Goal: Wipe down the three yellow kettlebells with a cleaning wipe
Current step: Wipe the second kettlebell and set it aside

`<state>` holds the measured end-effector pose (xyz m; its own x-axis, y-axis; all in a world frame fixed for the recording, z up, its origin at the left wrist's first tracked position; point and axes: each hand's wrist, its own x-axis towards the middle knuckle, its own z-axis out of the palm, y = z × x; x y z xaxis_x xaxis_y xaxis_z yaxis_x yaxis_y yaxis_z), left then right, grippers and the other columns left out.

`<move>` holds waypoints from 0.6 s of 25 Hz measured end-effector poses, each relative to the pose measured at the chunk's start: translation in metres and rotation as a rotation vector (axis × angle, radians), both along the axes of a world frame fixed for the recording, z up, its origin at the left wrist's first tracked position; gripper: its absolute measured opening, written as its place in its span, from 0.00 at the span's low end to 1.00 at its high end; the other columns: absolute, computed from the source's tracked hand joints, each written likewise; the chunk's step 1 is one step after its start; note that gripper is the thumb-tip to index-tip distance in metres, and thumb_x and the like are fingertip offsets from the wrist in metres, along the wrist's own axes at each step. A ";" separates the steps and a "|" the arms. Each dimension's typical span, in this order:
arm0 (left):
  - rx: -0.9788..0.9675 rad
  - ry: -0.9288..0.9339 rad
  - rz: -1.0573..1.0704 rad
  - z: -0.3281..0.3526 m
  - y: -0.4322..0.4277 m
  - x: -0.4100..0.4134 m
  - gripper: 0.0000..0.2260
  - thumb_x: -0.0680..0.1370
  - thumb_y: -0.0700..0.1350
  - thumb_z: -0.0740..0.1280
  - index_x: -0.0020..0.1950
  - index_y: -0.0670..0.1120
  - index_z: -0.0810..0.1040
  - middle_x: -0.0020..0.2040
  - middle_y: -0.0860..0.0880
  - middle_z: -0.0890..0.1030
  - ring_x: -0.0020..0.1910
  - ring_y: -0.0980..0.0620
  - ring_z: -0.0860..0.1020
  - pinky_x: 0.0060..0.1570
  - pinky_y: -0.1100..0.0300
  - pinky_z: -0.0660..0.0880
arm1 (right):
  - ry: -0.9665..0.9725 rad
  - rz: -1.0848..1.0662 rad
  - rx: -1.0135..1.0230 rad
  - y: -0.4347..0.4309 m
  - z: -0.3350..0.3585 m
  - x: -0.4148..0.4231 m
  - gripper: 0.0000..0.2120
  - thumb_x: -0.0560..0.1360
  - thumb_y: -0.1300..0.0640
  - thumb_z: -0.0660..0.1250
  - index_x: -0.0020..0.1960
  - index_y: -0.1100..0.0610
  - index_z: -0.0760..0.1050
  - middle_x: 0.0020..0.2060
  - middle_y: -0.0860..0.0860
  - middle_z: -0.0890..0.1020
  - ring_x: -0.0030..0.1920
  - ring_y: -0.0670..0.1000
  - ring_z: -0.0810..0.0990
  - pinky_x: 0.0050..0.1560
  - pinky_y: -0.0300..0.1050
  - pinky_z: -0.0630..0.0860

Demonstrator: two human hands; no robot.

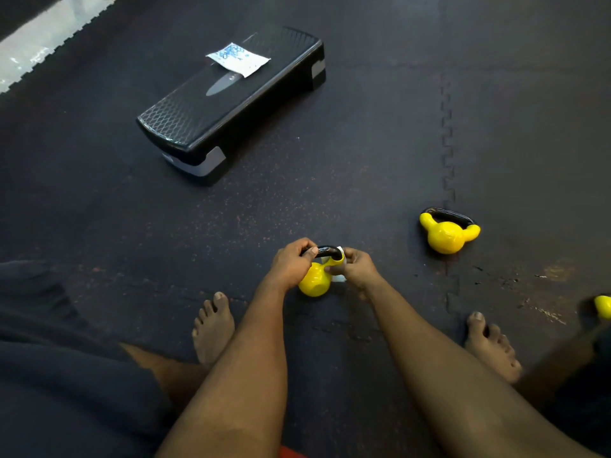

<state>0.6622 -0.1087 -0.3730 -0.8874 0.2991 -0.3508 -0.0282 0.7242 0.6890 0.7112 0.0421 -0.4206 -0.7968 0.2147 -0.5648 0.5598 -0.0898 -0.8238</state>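
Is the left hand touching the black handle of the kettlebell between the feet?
Touching. In the head view the left hand curls its fingers round the black handle of the kettlebell.

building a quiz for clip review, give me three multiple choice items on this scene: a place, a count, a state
1. Where does the wipe packet lie? A on the floor, B on the black step, C beside a foot.
2. How many yellow kettlebells show? A one, B two, C three.
3. What is the left hand doing? A gripping the handle of the held kettlebell, B lying flat, C holding the packet.
Answers: 1 B, the packet rests on the step's top. 2 C, the held kettlebell, a second kettlebell lying to its right, a third kettlebell cut off at the right edge. 3 A, it curls round the black handle while the right hand holds the white wipe.
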 end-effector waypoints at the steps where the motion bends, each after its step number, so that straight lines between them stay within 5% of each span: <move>1: -0.005 0.008 0.011 0.000 0.001 -0.001 0.07 0.80 0.50 0.61 0.46 0.53 0.77 0.40 0.48 0.80 0.42 0.50 0.77 0.44 0.52 0.73 | -0.019 -0.042 0.053 -0.002 0.004 0.001 0.17 0.61 0.65 0.80 0.47 0.55 0.82 0.46 0.53 0.85 0.50 0.56 0.83 0.51 0.52 0.81; 5: -0.031 0.043 0.038 -0.003 0.003 -0.004 0.08 0.81 0.50 0.60 0.46 0.51 0.76 0.40 0.48 0.79 0.42 0.48 0.77 0.42 0.54 0.72 | -0.164 -0.275 0.267 -0.017 0.018 0.000 0.18 0.59 0.56 0.83 0.45 0.57 0.80 0.41 0.52 0.82 0.42 0.50 0.79 0.39 0.42 0.73; 12: 0.011 0.006 0.058 -0.002 0.000 -0.005 0.10 0.82 0.49 0.58 0.51 0.50 0.78 0.39 0.46 0.78 0.37 0.51 0.74 0.41 0.55 0.71 | -0.084 -0.424 0.547 -0.065 0.026 0.012 0.12 0.77 0.57 0.66 0.60 0.55 0.78 0.50 0.59 0.83 0.52 0.60 0.81 0.48 0.47 0.75; 15: 0.020 0.009 0.041 -0.001 0.002 -0.005 0.10 0.82 0.48 0.58 0.50 0.49 0.78 0.38 0.47 0.78 0.37 0.51 0.73 0.41 0.55 0.71 | -0.014 -0.422 0.556 -0.071 0.027 0.010 0.18 0.80 0.56 0.62 0.69 0.52 0.73 0.52 0.59 0.83 0.53 0.60 0.81 0.51 0.49 0.76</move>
